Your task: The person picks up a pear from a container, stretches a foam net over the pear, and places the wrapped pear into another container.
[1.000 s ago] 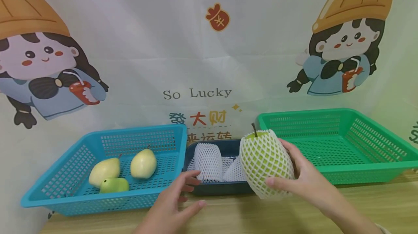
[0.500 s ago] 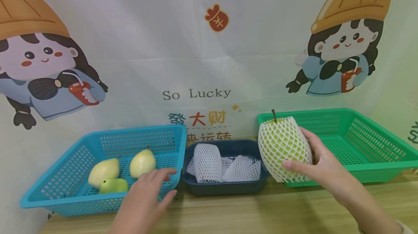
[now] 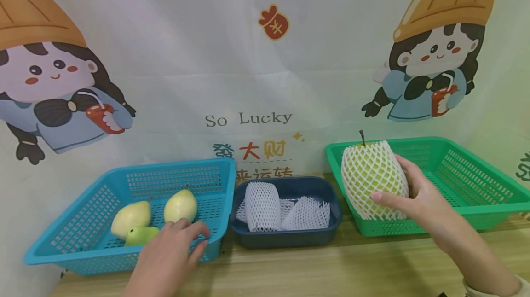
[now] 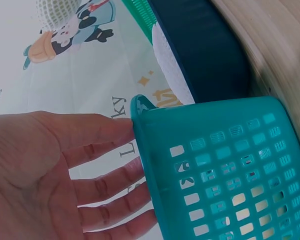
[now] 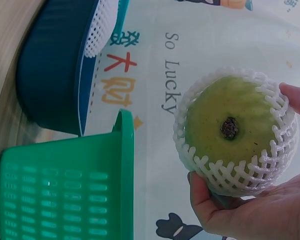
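My right hand [image 3: 422,205] grips a green pear [image 3: 374,179] in a white foam net sleeve, thumb across its front. Stem up, the pear hangs over the near left corner of the green basket [image 3: 488,209]. Its bare bottom end shows in the right wrist view, the foam net [image 5: 285,145] spread around it. Over the front rim of the blue basket [image 3: 95,253] hovers my left hand [image 3: 167,251], fingers loosely bent and holding nothing. Two pale yellow pears [image 3: 181,206] and a greener fruit [image 3: 141,236] lie in that basket, the greener one partly hidden by this hand.
Between the baskets stands a dark blue tray [image 3: 285,240] with several white foam net sleeves [image 3: 262,207]. All three containers sit on a wooden table [image 3: 290,269]. A printed cloth [image 3: 248,57] hangs right behind them.
My right hand has carried the netted pear right and slightly up, from the dark tray to the green basket. My left hand has moved left from the tray to the blue basket.
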Tool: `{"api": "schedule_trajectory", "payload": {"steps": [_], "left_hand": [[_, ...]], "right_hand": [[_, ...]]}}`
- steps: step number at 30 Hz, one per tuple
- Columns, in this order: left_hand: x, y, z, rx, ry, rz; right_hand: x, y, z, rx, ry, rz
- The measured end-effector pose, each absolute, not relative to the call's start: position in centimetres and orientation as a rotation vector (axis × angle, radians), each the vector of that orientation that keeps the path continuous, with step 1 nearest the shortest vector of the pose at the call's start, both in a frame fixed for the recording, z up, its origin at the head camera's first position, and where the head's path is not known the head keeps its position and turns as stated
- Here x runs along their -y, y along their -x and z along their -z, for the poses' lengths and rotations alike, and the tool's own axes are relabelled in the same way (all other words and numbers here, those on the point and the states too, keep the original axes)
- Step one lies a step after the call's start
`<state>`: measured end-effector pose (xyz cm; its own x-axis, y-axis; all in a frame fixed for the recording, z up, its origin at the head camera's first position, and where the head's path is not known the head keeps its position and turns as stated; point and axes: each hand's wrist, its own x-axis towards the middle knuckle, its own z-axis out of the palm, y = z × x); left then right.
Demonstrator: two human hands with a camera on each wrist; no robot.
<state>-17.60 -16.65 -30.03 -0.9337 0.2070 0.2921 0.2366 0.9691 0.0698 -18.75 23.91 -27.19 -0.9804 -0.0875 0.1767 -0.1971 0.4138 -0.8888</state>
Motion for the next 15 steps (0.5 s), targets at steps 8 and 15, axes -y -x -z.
{"api": "schedule_trajectory", "payload": {"steps": [8,15], "left_hand": [[16.6,17.5,30.1,2.798,0.352,0.129],[16.6,17.5,30.2,2.795,0.351,0.132]], "right_hand": [[-24.9,19.2,27.4,2.577,-0.202,-1.586],[-25.7,19.9,27.8,2.574,-0.161,-1.576]]}}
